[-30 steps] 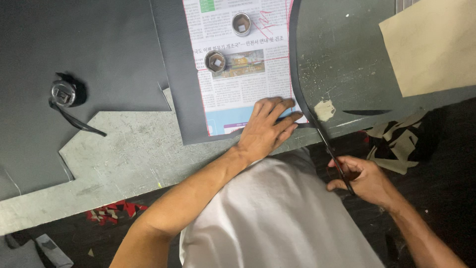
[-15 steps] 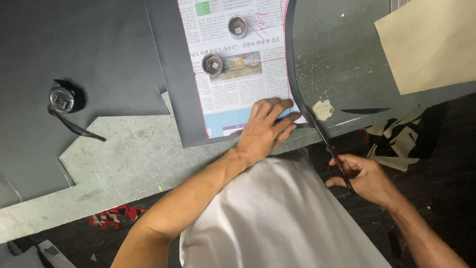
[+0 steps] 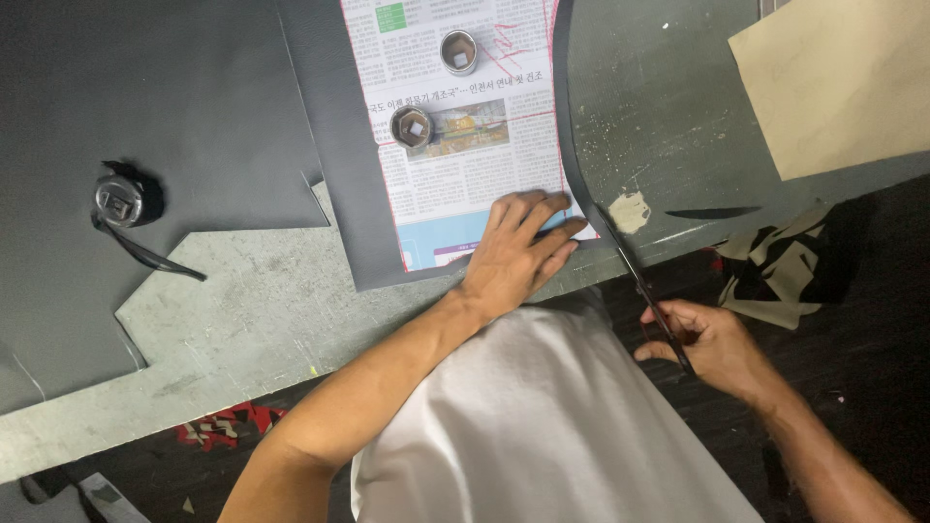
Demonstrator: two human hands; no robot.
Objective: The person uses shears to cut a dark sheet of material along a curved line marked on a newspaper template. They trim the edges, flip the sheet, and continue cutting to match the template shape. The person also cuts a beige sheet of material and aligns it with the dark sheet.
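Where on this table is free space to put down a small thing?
Bare grey tabletop lies below the black sheet, left of the left hand. More between the scissors and tan paper. The newspaper pattern is crowded.

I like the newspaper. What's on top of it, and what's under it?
Two round metal weights and the left hand sit on the newspaper. Dark sheet lies underneath; the covered part is hidden.

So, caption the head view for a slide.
Left hand pins newspaper pattern on black sheet; right hand cuts with scissors.
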